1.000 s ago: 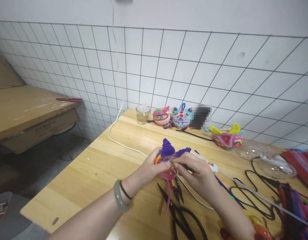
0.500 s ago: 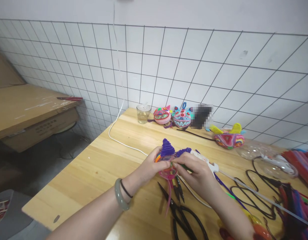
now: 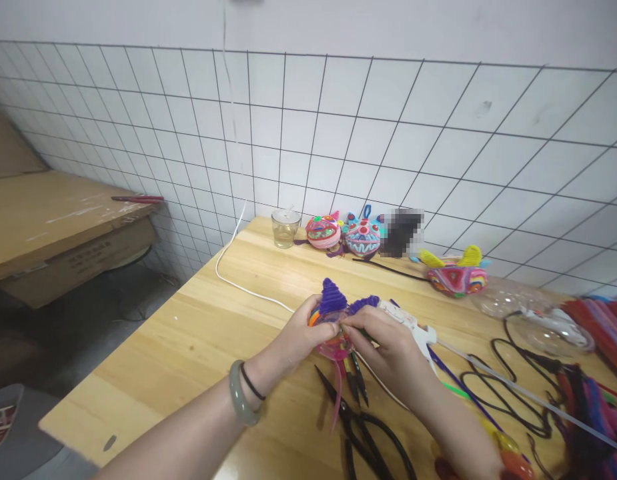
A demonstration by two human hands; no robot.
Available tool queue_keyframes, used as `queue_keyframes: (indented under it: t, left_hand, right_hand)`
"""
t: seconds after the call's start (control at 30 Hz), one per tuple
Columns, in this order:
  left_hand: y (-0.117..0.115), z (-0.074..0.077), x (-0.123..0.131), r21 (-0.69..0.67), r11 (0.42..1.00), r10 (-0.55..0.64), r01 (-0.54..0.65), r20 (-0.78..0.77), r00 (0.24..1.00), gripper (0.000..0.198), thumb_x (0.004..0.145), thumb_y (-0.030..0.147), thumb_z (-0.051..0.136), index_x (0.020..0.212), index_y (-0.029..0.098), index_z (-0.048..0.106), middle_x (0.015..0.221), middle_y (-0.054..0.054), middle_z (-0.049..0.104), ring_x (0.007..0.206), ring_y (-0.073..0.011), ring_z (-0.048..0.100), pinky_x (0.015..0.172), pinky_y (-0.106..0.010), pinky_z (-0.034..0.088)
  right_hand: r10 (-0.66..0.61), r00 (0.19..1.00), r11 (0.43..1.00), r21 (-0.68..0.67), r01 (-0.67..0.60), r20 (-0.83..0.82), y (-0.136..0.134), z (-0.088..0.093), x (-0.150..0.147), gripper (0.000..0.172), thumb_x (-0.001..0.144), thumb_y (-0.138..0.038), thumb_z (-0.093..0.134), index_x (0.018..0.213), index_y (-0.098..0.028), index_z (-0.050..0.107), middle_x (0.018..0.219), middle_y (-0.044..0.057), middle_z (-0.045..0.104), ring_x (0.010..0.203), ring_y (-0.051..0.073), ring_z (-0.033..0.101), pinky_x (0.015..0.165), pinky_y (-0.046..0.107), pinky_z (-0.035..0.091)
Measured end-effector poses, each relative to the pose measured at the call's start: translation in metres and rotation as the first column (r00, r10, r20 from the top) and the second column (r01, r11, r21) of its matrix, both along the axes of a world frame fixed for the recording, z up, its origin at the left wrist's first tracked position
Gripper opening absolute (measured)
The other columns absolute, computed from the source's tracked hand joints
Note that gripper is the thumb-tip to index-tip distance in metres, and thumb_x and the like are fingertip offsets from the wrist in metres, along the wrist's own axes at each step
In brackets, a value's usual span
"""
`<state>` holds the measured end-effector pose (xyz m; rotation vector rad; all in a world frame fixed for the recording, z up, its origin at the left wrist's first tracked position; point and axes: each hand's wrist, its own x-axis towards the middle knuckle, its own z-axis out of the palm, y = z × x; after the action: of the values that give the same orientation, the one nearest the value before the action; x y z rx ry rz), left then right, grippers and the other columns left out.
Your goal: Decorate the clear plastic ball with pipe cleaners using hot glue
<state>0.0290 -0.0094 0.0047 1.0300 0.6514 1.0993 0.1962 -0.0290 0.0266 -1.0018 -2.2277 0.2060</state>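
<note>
My left hand (image 3: pixel 299 340) is wrapped round a small craft ball (image 3: pixel 333 327) covered in coloured fuzzy wire, with purple coiled ears on top and a pink wire tail hanging below. My right hand (image 3: pixel 388 350) pinches at the front of the same ball, fingers closed on it. Both hands hover just above the wooden table (image 3: pixel 198 333). A jade bangle and a black hair tie sit on my left wrist.
Black scissors (image 3: pixel 358 420) lie under my hands. A white glue gun (image 3: pixel 413 327) and its white cord (image 3: pixel 238 283) lie behind. Finished colourful balls (image 3: pixel 361 237) and a glass cup (image 3: pixel 285 229) line the tiled wall. Black wires and bundled fuzzy wires (image 3: pixel 588 393) fill the right side.
The hands and the ball stay almost in place. My right fingers shift slightly on the ball's front; the view has drifted a little.
</note>
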Motion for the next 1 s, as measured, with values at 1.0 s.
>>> queue_keyframes:
  t: [1.0]
  left_hand:
    - [-0.001,0.003,0.002,-0.022,0.995,0.100,-0.102,-0.083,0.992,0.042,0.063,0.014,0.067,0.104,0.014,0.059,0.102,-0.009,0.066,0.098,-0.0247,0.059,0.088,-0.037,0.044]
  right_hand:
    - [-0.102,0.975,0.990,-0.073,0.118,0.197,-0.004,0.010,-0.003,0.016,0.094,-0.014,0.045,0.100,-0.017,0.060,0.089,0.009,0.065,0.080,0.021,0.066,0.072,0.036,0.052]
